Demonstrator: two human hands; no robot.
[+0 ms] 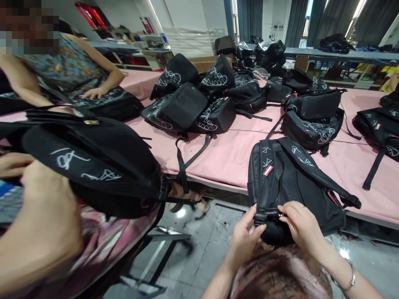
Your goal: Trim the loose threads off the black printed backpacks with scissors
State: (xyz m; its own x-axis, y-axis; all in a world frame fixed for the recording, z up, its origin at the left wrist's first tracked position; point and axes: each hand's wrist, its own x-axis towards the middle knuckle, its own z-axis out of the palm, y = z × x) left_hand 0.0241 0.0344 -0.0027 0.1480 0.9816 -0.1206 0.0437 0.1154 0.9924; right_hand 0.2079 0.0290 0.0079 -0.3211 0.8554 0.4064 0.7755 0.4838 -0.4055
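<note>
Left hand (pixel 246 234): thumb and fingers closed about the strap buckle (pixel 260 220); right hand (pixel 301 220): fingertips pinched together on a small piece (pixel 281 215) just beside that buckle, its exact nature not discernible; black backpack (pixel 311 191) lies beneath and beyond both hands' fingers, straps upward, against the edge of the pink-covered table (pixel 230 166); stacked bags (pixel 311 104) sit farther beyond the fingers; a co-worker's bag (pixel 102 153) is well apart, left of them.
</note>
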